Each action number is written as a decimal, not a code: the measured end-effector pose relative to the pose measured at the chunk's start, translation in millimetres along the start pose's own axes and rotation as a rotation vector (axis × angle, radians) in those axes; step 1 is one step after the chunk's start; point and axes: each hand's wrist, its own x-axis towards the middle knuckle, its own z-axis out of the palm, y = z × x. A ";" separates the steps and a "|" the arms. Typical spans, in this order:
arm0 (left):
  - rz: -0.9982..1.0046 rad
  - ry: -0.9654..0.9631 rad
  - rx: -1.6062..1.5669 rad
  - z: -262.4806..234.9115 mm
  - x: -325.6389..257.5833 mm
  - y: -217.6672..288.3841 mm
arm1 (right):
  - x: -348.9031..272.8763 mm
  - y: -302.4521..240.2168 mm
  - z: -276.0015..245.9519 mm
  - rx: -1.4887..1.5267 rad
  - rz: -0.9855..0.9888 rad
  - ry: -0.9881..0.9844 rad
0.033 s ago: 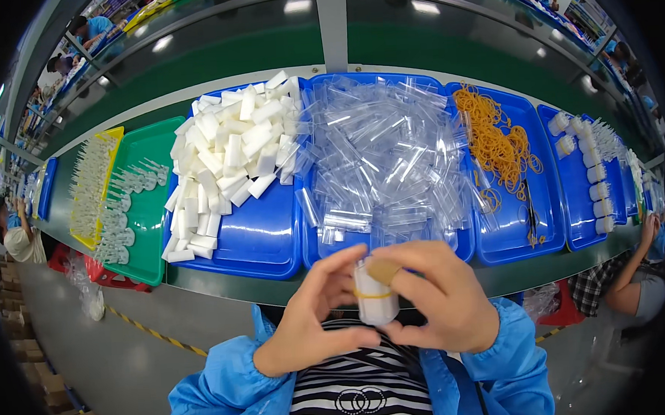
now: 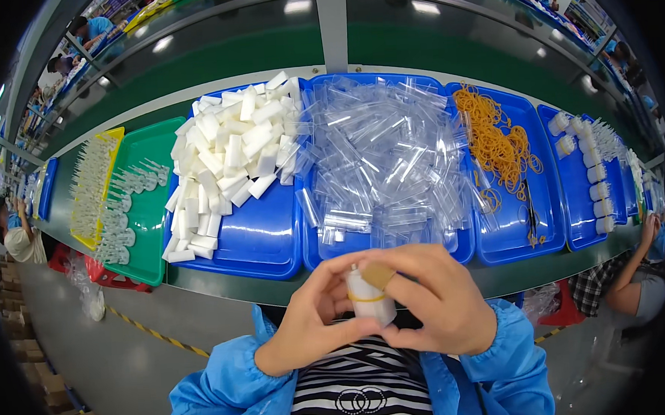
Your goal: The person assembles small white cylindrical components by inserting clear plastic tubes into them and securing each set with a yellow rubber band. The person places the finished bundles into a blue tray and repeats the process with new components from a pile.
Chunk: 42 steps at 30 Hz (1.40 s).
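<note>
Close in front of my striped top, a short white cylindrical piece [image 2: 375, 310] is held upright with a slight tilt. A yellow-orange rubber band [image 2: 366, 299] runs round its middle. My left hand [image 2: 302, 323] curls about its left side, thumb pressed near the lower part. From the right, my right hand [image 2: 450, 300] grips it, with the fingers over the top and the thumb low down. A tan covering [image 2: 379, 275] wraps one finger of that hand. What lies between the hidden fingertips cannot be made out.
Before me, blue trays hold white foam-like blocks [image 2: 232, 153], clear plastic sleeves [image 2: 382, 152] and orange rubber bands [image 2: 486, 132] with tweezers [image 2: 530, 208]. Pronged clear parts fill a green tray [image 2: 154, 251] and yellow tray [image 2: 86, 237] leftward. Another blue tray [image 2: 578, 236] holds banded white pieces. People sit on both sides.
The white piece has shifted slightly left and tilted a little more. My left fingers and thumb have closed in against it.
</note>
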 end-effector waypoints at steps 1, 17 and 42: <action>-0.152 0.015 -0.182 3.1 0.1 1.0 | 1.1 -2.1 -1.0 0.031 0.028 0.025; -0.262 0.047 -0.134 3.7 -7.8 3.1 | -8.2 2.1 0.4 -0.011 0.024 0.032; 0.019 -0.110 -0.002 42.0 4.2 1.8 | -61.7 14.2 -55.3 0.264 0.433 0.268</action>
